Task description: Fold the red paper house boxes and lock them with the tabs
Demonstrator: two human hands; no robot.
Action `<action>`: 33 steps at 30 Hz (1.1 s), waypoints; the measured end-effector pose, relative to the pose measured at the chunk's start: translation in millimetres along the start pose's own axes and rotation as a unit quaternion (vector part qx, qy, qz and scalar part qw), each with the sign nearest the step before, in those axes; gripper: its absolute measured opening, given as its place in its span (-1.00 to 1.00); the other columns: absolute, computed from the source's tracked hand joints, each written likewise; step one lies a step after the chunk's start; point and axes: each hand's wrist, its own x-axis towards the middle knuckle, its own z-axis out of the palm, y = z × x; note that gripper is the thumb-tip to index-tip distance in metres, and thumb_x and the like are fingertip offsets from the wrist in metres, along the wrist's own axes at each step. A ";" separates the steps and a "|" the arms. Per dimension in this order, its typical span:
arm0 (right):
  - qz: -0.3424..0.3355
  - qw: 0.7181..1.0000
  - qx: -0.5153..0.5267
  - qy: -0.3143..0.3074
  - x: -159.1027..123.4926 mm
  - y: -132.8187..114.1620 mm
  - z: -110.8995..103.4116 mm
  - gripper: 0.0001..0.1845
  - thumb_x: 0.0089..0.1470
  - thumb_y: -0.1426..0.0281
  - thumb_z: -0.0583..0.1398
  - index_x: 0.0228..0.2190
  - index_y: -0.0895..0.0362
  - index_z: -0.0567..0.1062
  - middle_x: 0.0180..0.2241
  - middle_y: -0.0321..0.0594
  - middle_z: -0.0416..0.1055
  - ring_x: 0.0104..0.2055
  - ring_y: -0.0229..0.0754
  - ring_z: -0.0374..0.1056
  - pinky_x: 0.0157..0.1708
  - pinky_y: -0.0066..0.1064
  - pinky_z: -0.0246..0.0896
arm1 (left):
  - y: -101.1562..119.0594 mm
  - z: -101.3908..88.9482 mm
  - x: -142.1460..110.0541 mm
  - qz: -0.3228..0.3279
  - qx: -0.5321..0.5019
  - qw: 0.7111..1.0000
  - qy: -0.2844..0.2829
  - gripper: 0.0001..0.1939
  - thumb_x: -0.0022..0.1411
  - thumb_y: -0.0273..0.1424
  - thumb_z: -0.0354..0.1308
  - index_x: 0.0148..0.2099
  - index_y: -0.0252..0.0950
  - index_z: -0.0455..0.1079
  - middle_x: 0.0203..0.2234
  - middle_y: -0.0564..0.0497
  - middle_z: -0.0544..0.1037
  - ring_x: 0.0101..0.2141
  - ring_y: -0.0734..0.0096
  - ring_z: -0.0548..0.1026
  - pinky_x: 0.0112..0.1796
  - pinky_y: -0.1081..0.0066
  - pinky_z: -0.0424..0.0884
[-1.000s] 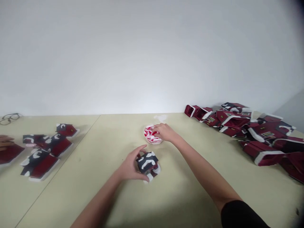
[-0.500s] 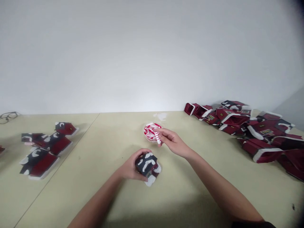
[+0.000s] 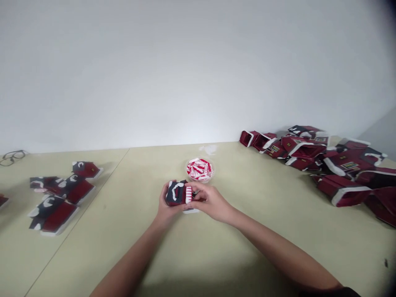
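In the head view, the house is in the near middle of the table, tilted in the left hand, whose thumb and fingers clamp its sides; whether its base touches the table I cannot tell. It looks light and stiff, probably hollow, so a gentle grip low on the walls should suit it better than one on the roof edges, which might bend. The right hand pinches a striped piece by its near and far ends against the house's right side. The piece seems light, perhaps slippery; its ends look the surest hold. The bowl sits just beyond.
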 end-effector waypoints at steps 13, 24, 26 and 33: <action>-0.036 0.997 -0.069 0.015 1.3 -3.2 -3.0 -0.46 -0.05 0.43 0.32 0.03 0.09 0.47 0.08 -0.06 0.35 -0.41 -0.35 0.38 -0.38 -0.41 0.36 | 9.6 6.0 -5.5 0.048 0.026 0.998 0.008 -0.13 -0.49 -0.38 0.60 -0.04 -0.27 0.34 -0.07 -0.13 0.55 -0.05 0.01 0.53 0.01 0.09 0.46; -0.048 0.993 -0.109 0.025 0.1 0.6 -6.0 -0.51 -0.09 0.35 0.37 -0.05 0.10 0.53 -0.14 -0.17 0.49 -0.41 -0.32 0.35 -0.40 -0.43 0.32 | 3.7 1.1 -5.8 0.093 0.063 0.993 0.031 -0.09 -0.49 -0.30 0.60 -0.02 -0.25 0.32 0.05 -0.18 0.46 0.06 -0.08 0.45 0.07 0.01 0.42; -0.053 0.992 -0.115 0.021 0.2 0.0 -6.7 -0.51 -0.08 0.35 0.38 -0.05 0.10 0.54 -0.12 -0.16 0.49 -0.41 -0.32 0.35 -0.39 -0.42 0.33 | 3.1 1.3 -6.3 0.091 0.070 0.993 0.030 -0.08 -0.49 -0.30 0.60 -0.01 -0.24 0.31 0.06 -0.19 0.45 0.07 -0.09 0.44 0.07 0.01 0.42; -0.093 0.986 -0.140 0.015 -1.0 -3.1 -9.2 -0.51 -0.08 0.36 0.41 -0.05 0.07 0.58 -0.02 -0.10 0.48 -0.36 -0.28 0.39 -0.30 -0.33 0.42 | 4.3 5.0 -8.6 0.133 0.057 0.989 -0.013 -0.13 -0.39 -0.34 0.59 0.01 -0.19 0.28 0.09 -0.13 0.39 0.08 -0.04 0.44 0.07 0.09 0.43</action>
